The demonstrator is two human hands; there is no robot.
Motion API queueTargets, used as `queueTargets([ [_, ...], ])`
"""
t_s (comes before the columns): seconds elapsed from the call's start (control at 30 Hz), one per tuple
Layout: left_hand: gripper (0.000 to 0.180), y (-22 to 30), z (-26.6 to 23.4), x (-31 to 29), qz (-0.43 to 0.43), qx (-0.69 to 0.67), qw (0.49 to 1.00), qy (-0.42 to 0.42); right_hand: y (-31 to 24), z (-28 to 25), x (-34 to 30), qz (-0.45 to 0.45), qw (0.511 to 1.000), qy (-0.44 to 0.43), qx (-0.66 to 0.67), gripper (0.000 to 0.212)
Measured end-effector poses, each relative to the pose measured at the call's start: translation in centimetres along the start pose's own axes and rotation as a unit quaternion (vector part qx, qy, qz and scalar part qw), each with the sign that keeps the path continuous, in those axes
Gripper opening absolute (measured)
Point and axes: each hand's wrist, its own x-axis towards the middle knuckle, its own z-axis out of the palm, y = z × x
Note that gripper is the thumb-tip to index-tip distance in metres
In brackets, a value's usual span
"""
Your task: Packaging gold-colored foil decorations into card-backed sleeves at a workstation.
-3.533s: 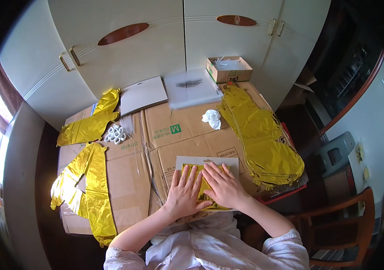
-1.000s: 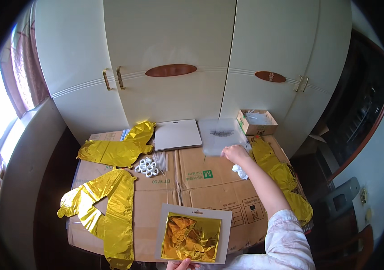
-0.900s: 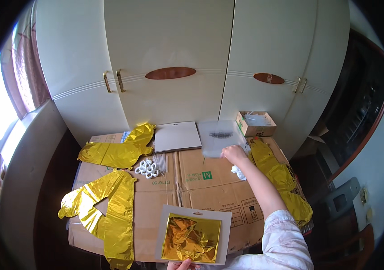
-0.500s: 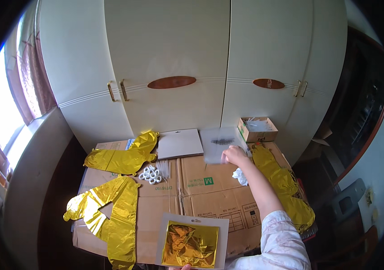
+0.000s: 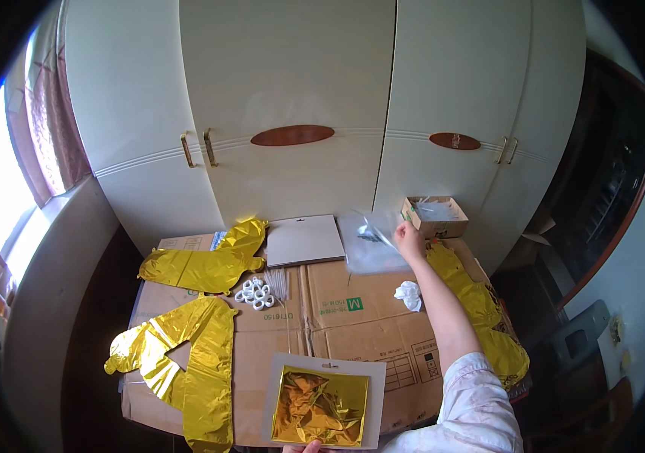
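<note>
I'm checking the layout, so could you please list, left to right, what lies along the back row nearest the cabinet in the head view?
Gold foil shape, stack of pale cards, clear plastic, open box.

From my remote seat, I count one gold foil square [image 5: 322, 405] on one white card [image 5: 377, 392], two gold foil shapes [image 5: 214, 355] at left, one heap of gold foil [image 5: 475, 306] at right, one stack of pale cards [image 5: 305, 241], one pile of clear bags [image 5: 375, 260], one small box [image 5: 451, 229], one white wad [image 5: 408, 295], two oval plaques [image 5: 292, 135] and four brass handles [image 5: 209, 147]; the white rings [image 5: 254, 293] overlap too much to number.
</note>
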Motion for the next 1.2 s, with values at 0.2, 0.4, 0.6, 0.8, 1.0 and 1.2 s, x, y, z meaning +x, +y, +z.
queueTargets([
  [0.2,0.022,0.7,0.8,-1.0,0.019,-0.024,0.999,0.018,-6.3,-6.0,-0.1,-0.184,0.968,0.169,0.026,0.004],
  [0.4,0.025,-2.4,-3.3,0.2,0.086,-0.040,0.995,-0.010,-13.0,-7.5,-13.2,-0.461,0.870,-0.040,-0.170,0.009],
  [0.6,0.023,0.3,-2.4,1.8,0.101,-0.050,0.990,0.087,-13.0,-7.1,-21.1,-0.384,0.911,-0.148,-0.027,0.012],
  [0.8,0.028,0.6,-1.5,1.5,-0.002,-0.044,0.996,0.079,-14.9,-7.8,-23.0,-0.286,0.940,-0.171,0.076,0.003],
  [1.0,0.032,-1.2,0.2,0.7,-0.091,-0.061,0.994,0.027,-15.7,-8.0,-25.1,-0.331,0.924,-0.179,0.073,0.007],
  [1.2,0.030,-2.3,-0.1,0.2,-0.068,0.002,0.998,0.006,-15.0,-8.0,-26.0,-0.348,0.917,-0.190,0.042,0.014],
])
